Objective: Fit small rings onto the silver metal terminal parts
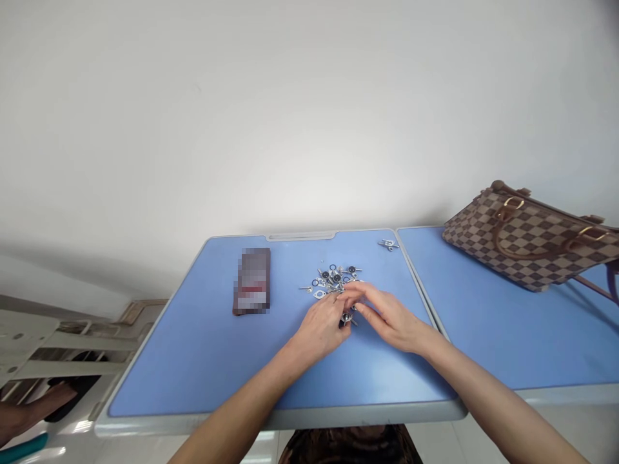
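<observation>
My left hand (pixel 325 322) is closed on a small metal fitting (pixel 346 318) with a dark round face and a thin pin, held low over the table. Beside it, my right hand (pixel 387 314) has its thumb and fingers apart, the fingertips reaching across the left fingers; no held part shows in it. Just beyond both hands lies a loose pile of similar metal fittings (pixel 337 278) with black discs. Among them are black rings (pixel 315 283) and a flat oval metal plate (pixel 320 294). My fingers hide the near side of the pile.
On the blue table (pixel 193 361), a dark rectangular case (pixel 252 277), blurred, lies to the left. One metal part (pixel 388 245) sits apart at the back right. A checkered handbag (pixel 536 238) stands on the adjoining table. Behind is a white wall; another person's arm (pixel 39 409) shows lower left.
</observation>
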A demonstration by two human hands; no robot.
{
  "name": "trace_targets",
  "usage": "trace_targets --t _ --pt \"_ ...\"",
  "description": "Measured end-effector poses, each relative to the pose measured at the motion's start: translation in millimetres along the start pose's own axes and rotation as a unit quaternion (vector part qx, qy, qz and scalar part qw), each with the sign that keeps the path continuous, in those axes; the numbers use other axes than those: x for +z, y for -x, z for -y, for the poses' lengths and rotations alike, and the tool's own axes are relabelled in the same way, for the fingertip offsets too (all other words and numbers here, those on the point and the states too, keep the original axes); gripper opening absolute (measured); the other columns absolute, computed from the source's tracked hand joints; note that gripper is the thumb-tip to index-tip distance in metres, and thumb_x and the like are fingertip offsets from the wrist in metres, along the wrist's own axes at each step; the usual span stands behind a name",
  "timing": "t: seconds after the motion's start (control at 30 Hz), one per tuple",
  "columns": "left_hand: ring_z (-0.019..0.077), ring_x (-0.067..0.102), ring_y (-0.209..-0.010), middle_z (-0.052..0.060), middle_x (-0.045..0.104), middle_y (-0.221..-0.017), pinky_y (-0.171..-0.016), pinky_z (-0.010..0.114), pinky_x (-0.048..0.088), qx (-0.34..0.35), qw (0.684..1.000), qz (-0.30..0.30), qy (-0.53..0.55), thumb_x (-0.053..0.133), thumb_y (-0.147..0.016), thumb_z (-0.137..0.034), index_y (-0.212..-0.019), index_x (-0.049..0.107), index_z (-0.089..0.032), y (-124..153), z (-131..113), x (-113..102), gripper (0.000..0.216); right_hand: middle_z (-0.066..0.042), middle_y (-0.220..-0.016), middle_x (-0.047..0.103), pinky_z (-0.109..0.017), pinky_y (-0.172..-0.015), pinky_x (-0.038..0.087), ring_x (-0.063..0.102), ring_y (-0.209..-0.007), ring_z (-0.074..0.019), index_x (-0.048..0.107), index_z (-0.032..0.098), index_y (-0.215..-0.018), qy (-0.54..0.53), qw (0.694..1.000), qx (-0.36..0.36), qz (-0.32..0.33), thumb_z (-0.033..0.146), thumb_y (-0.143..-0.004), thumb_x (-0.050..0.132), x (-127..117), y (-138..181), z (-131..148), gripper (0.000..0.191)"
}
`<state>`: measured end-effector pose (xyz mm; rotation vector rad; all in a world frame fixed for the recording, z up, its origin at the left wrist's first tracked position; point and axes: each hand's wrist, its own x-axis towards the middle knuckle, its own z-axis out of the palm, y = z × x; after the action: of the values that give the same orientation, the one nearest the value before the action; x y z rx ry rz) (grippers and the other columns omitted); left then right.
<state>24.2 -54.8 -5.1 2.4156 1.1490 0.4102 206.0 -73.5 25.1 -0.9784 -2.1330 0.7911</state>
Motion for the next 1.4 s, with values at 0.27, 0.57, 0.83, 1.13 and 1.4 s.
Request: trace_targets --t 0.27,0.57,0.83,1.13,1.4 --pt "0.0217 0.059 -0.09 0.006 0.063 -0.095 -0.08 0.034 0.05 0.013 1.0 -0.009 -0.025 0.051 -0.075 -0.009 -0.094 0.053 -0.018 0 1 1 0.021 -0.008 -0.095 0.06 -0.033 -0.065 0.051 0.059 -0.077 -0.019 0.048 0.02 -0.112 0.165 0.986 -0.003 -0.019 0.022 -0.098 0.038 6 -1 -7 0.018" --pt "0.0208 0.058 -0.084 0.004 0.06 -0.085 -0.075 0.033 0.049 0.02 0.999 -0.012 -0.049 0.052 -0.075 -0.008 -0.081 0.05 -0.019 1 2 2 0.012 -0.006 -0.091 0.063 -0.036 -0.069 0.054 0.063 -0.077 -0.0197 0.041 0.021 -0.115 0.092 0.988 0.009 -0.126 0.019 -0.093 0.047 19 0 -21 0.023" --pt "0.0228 0.06 -0.096 0.007 0.063 -0.1 -0.085 0.036 0.049 0.004 1.0 0.001 -0.004 0.052 -0.074 -0.009 -0.097 0.054 -0.018 0 2 1 0.025 -0.005 -0.1 0.066 -0.031 -0.078 0.055 0.065 -0.089 -0.0158 0.051 0.022 -0.115 -0.031 0.995 -0.014 -0.096 0.016 -0.095 0.045 15 3 -10 0.022" --pt "0.0226 0.06 -0.095 0.007 0.064 -0.1 -0.084 0.036 0.05 0.022 0.999 -0.03 0.005 0.051 -0.075 -0.009 -0.101 0.054 -0.018 1 4 4 0.028 -0.008 -0.103 0.062 -0.035 -0.081 0.053 0.059 -0.095 -0.0189 0.055 0.023 -0.12 0.028 0.989 -0.078 -0.123 0.015 -0.094 0.048 16 -3 -13 0.028" --pt "0.0226 0.06 -0.093 0.007 0.063 -0.1 -0.082 0.037 0.051 0.02 1.0 -0.014 0.006 0.051 -0.074 -0.008 -0.098 0.052 -0.018 1 2 1 0.026 -0.01 -0.111 0.062 -0.041 -0.087 0.052 0.059 -0.101 -0.0215 0.044 0.023 -0.135 0.061 0.995 -0.06 -0.057 0.018 -0.096 0.042 7 0 -7 0.039"
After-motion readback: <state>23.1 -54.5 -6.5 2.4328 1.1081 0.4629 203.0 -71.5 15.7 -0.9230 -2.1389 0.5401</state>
